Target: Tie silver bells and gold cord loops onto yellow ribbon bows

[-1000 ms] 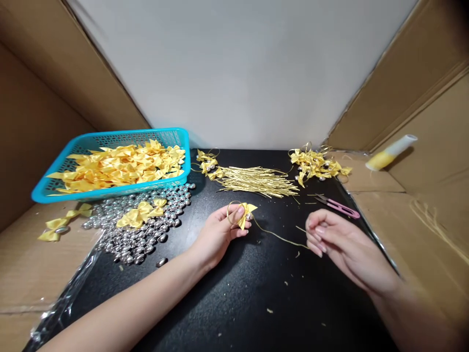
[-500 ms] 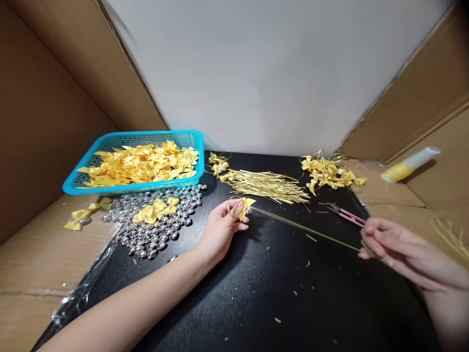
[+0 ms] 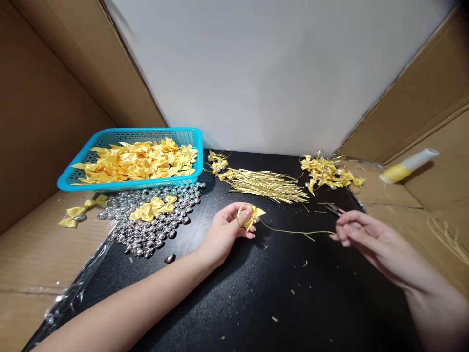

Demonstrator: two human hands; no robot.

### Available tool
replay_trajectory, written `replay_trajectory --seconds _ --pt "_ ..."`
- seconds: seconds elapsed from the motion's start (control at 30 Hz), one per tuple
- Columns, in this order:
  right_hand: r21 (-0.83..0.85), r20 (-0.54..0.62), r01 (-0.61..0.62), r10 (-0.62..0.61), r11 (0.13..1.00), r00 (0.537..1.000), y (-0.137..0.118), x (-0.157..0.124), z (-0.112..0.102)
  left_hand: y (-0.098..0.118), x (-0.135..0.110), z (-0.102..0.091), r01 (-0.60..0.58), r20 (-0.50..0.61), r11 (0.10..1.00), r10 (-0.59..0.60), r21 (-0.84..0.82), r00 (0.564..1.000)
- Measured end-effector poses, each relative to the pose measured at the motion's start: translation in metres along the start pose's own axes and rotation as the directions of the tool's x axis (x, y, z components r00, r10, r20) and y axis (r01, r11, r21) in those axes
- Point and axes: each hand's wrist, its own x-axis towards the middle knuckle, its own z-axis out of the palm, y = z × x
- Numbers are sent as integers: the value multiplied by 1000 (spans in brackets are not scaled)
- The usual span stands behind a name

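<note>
Between the thumb and fingers of my left hand (image 3: 230, 222) is a yellow ribbon bow (image 3: 252, 217), with a gold cord loop (image 3: 242, 215) and a small silver bead on it. A thin gold thread (image 3: 289, 231) runs slack from the bow to my right hand (image 3: 366, 237), whose fingertips are closed on its other end. Pink-handled thread snips (image 3: 334, 209) lie just beyond my right fingers, which hide most of the handle.
A blue basket (image 3: 200, 166) full of yellow bows stands at the back left. Silver beads (image 3: 154, 237) are spread before it. Cut gold cords (image 3: 269, 186) lie mid-table, with beaded bows (image 3: 326, 171) to their right. A tube (image 3: 410, 166) leans at the right. Cardboard walls flank the table.
My right hand has moved left, closer to my left hand and over the snips' handle. The thread, taut before, now sags. My left hand still holds the bow, slightly further right.
</note>
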Motion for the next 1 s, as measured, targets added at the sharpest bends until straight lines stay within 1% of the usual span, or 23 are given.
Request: replay_trajectory --seconds 0.1,0.17,0.23,0.3,0.37,0.47,0.57,0.67,1.0 --pt "-80 26 90 -88 993 996 -5 -10 33 -2 -6 5 6 61 1000 -8 31 998" --pt "-112 76 115 -107 987 991 -6 -18 56 -3 -10 8 4 109 998 -10 60 994" --pt "-167 139 168 -145 972 980 -5 -25 76 -5 -13 11 12 153 996 -26 92 988" --pt "-231 181 240 -200 943 963 -3 -30 91 -7 -16 12 28 180 993 -48 112 982" --pt "-283 189 290 -244 914 951 0 -33 102 -10 -19 13 37 190 992 -60 122 980" --pt "-347 176 355 -311 868 934 2 -36 109 -11 -22 15 44 176 990 -67 132 982" --pt "-434 166 419 -386 797 907 2 -38 110 -10 -24 17 55 157 990 -76 133 985" --pt "-498 151 432 -415 752 897 3 -39 110 -9 -25 18 64 148 990 -82 123 986" --pt "-514 111 423 -431 746 895 3 -39 110 -11 -24 18 101 133 992 -111 79 985"
